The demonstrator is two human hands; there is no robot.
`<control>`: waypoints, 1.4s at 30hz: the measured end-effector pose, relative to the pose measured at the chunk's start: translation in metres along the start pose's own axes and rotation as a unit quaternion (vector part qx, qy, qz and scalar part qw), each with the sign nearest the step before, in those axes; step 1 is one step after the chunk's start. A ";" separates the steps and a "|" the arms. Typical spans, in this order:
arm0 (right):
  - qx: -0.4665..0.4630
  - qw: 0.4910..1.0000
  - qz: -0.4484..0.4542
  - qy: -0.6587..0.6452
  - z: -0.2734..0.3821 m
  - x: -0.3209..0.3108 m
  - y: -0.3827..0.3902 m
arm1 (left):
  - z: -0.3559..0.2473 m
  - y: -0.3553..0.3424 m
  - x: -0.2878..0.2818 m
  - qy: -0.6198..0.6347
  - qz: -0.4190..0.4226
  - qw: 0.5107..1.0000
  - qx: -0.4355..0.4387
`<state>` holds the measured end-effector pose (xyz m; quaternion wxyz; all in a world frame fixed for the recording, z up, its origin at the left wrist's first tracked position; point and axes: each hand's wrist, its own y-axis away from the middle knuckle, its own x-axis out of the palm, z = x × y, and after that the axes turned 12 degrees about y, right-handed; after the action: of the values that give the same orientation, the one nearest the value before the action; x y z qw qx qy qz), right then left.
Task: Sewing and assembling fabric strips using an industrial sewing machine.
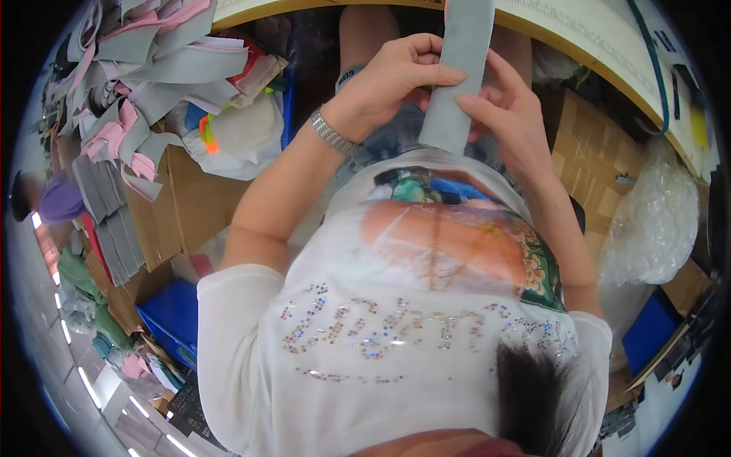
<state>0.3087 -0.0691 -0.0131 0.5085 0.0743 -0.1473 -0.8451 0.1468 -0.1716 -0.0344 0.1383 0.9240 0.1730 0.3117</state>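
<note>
A long flat grey strip point(463, 49) runs from the top edge of the view down toward my lap, with a narrow pink edge at its upper left. My left hand point(407, 76) is closed on its left side, thumb lying over the front and fingers curled behind. My right hand point(499, 107) grips the right side a little lower, with its thumb at the strip's edge and fingers partly hidden behind it. A metal watch is on my left wrist.
A pale table edge point(586, 42) with a scale crosses the top. At left are grey and pink pieces point(141, 46), cardboard point(171, 206) and a blue bin point(171, 320); another person point(65, 198) is beyond. Cardboard point(579, 167) and plastic wrap point(647, 221) lie at right.
</note>
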 end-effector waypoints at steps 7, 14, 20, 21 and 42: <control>-0.467 0.717 -0.159 0.491 -0.017 -0.008 0.020 | -0.004 0.002 0.005 -0.017 -0.012 1.000 0.013; -0.543 0.641 -0.075 0.537 0.003 -0.008 0.013 | -0.010 0.002 0.011 -0.054 -0.027 0.997 0.047; -0.547 0.656 -0.008 0.520 0.017 -0.012 0.010 | -0.003 0.013 0.006 0.112 -0.003 0.994 -0.019; -0.537 0.672 -0.018 0.510 0.020 -0.010 0.012 | 0.006 0.012 -0.005 0.112 0.017 0.993 -0.035; -0.467 0.732 -0.017 0.495 0.073 -0.003 0.025 | -0.058 -0.070 0.002 -0.674 -0.025 0.621 0.400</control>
<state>0.3111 -0.0650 0.0644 0.4658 0.2381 0.5397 -0.6596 0.0956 -0.0991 -0.0139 -0.1595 0.8346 0.1623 -0.5017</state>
